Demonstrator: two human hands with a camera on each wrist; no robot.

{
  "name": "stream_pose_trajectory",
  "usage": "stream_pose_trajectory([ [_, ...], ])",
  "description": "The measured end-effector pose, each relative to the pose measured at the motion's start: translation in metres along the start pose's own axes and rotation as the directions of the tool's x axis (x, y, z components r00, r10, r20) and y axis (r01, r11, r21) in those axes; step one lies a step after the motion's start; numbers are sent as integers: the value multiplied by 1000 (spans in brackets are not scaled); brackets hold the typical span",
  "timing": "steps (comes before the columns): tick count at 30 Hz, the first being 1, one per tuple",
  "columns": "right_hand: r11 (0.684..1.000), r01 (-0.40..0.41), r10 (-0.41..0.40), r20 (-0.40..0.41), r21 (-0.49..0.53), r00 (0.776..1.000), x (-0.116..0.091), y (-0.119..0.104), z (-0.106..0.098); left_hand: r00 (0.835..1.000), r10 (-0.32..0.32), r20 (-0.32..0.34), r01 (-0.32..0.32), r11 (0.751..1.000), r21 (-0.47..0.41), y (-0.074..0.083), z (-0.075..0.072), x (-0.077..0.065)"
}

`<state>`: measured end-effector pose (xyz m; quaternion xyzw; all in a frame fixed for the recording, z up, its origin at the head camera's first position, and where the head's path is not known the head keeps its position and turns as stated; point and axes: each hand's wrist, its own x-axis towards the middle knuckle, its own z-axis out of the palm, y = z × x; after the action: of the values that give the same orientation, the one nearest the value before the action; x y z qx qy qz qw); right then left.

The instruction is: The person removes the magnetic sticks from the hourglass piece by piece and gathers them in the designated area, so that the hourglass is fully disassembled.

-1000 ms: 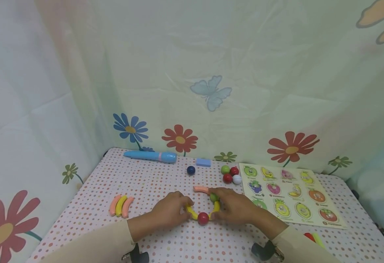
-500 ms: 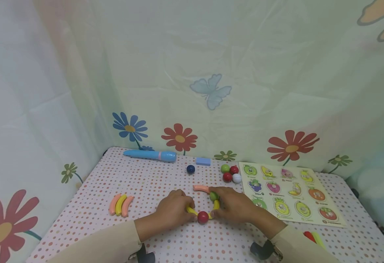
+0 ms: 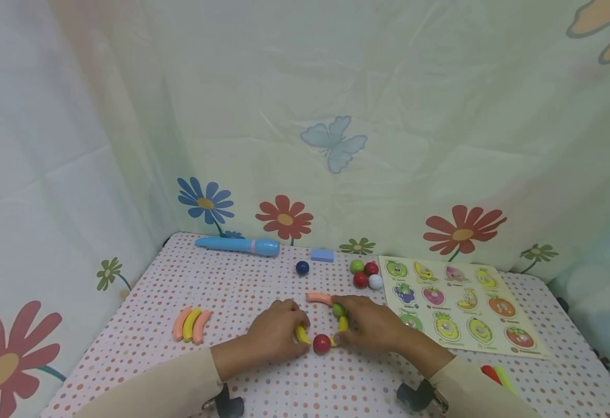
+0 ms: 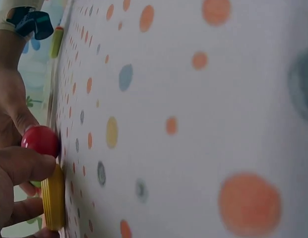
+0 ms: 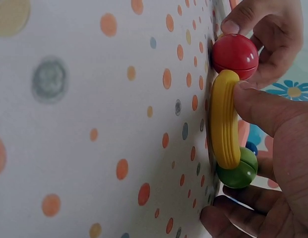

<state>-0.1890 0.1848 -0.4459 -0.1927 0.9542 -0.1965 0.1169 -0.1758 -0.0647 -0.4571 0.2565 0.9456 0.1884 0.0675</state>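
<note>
My left hand pinches a yellow curved toy stick low over the dotted tabletop, its thumb across the end near a red ball. The head view shows a narrow gap between that stick and the ball. On the other side, my right hand holds a second yellow curved stick whose ends meet the red ball and a green ball. The right thumb lies on this stick, while the other fingers reach past the green ball. A pink curved stick extends left from behind the right fingers.
Two pink sticks and a yellow stick lie at left. Farther back are a blue pen-like object, a blue block, a dark blue ball and several grouped balls. A fruit picture board lies at right.
My left hand has shifted slightly right and its fingers have drawn in around its yellow stick. A small gap now shows between that stick and the red ball. The right hand stays almost still.
</note>
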Motion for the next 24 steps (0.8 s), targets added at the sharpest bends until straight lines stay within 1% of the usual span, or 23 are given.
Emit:
stream_pose_trajectory([
  [4, 1000, -6, 6, 0, 4, 1000, 0, -1, 0, 999, -2, 34, 1, 1000, 30, -6, 1, 2],
  [10, 1000, -14, 14, -2, -3, 1000, 0, -2, 0, 997, 11, 77, -12, 1000, 16, -11, -3, 3],
  [13, 1000, -13, 13, -4, -2, 1000, 0, -1, 0, 996, 24, 86, -26, 999, 22, -14, -4, 4],
  [20, 1000, -8, 8, -7, -1, 1000, 1, -1, 1, 993, 10, 116, -11, 1000, 4, -18, -5, 6],
  [24, 1000, -13, 13, -6, -2, 1000, 1, 0, 1, 992, 25, 126, -27, 1000, 9, -25, -10, 5],
])
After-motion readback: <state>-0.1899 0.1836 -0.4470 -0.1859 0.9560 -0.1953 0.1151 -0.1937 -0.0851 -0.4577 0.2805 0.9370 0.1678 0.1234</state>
